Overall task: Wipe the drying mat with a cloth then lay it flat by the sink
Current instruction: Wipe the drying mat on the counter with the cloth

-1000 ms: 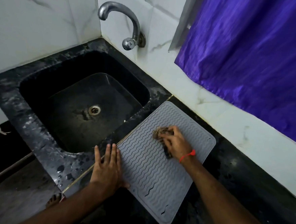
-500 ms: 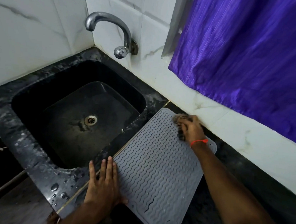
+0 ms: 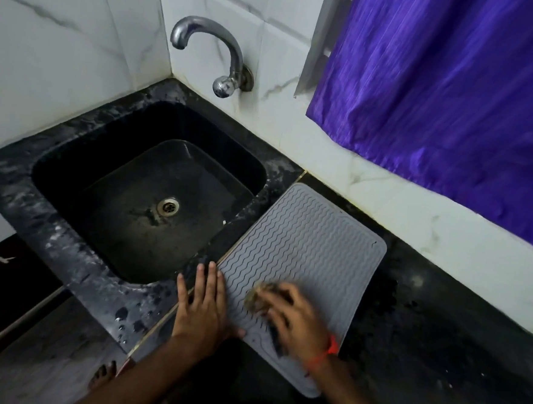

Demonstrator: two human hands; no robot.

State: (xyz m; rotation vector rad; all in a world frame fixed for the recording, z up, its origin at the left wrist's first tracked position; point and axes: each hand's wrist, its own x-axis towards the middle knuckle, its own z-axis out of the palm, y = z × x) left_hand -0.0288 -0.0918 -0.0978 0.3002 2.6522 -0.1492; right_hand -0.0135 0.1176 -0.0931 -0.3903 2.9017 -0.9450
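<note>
A grey drying mat (image 3: 306, 248) with wavy ridges lies flat on the black counter, just right of the black sink (image 3: 81, 163). My left hand (image 3: 202, 307) rests palm down with spread fingers on the mat's near left edge, partly on the counter. My right hand (image 3: 294, 320), blurred by motion, presses a dark, crumpled cloth (image 3: 260, 297) onto the near part of the mat. A red thread circles that wrist.
A chrome tap (image 3: 218, 59) juts from the white tiled wall above the sink. A purple curtain (image 3: 455, 104) hangs at the right above the counter (image 3: 439, 324). Water drops dot the sink's near rim. A bare foot shows below on the floor.
My right hand has swept the cloth from the mat's far edge by the wall down to its near part. The left hand has stayed on the mat's near left edge.
</note>
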